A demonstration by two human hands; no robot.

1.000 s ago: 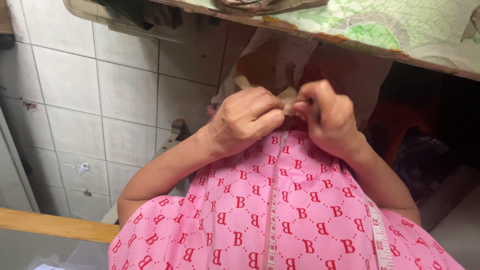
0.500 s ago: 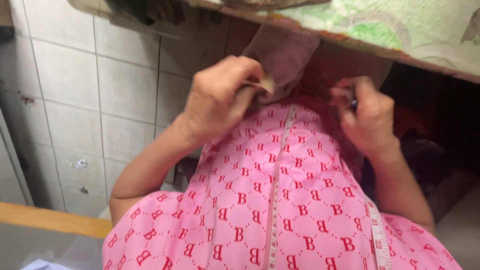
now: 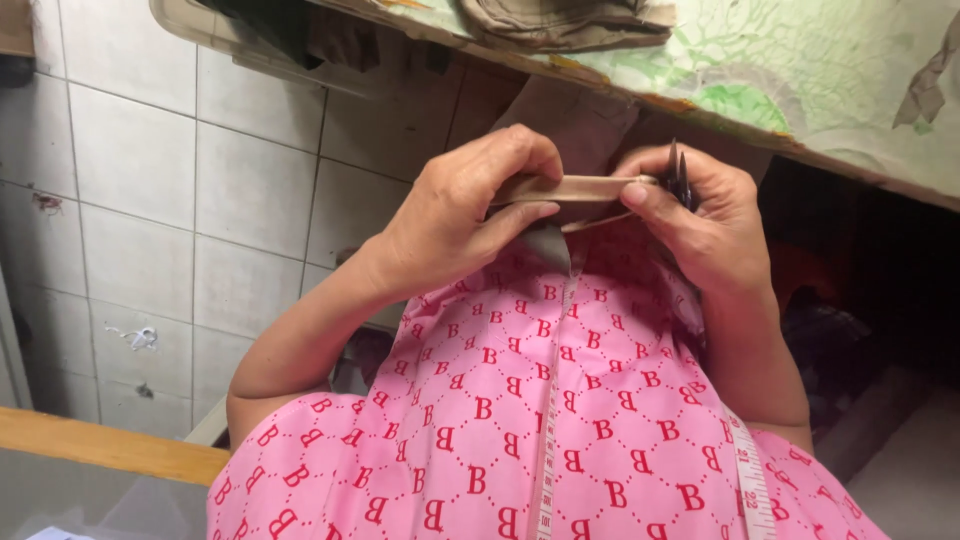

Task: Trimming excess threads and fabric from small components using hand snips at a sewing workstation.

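My left hand (image 3: 470, 215) and my right hand (image 3: 700, 225) hold a narrow tan fabric strip (image 3: 580, 188) stretched level between them, just above my chest. The left fingers pinch its left end. The right thumb and fingers pinch its right end, and a small dark tool (image 3: 677, 170), like thread snips, stands upright in the same hand. More brown fabric (image 3: 580, 125) hangs behind the strip from the table edge. I wear a pink patterned top (image 3: 520, 420) with a measuring tape (image 3: 550, 440) draped over it.
A table with a green patterned cover (image 3: 800, 70) runs across the top right, with folded brown cloth (image 3: 560, 20) on it. A white tiled wall (image 3: 150, 200) fills the left. A wooden edge (image 3: 100, 450) lies at the lower left. Dark space lies under the table at right.
My hands were close together at the fabric, then drew apart. Now they hold the tan strip taut between them, and the dark tool shows in my right hand.
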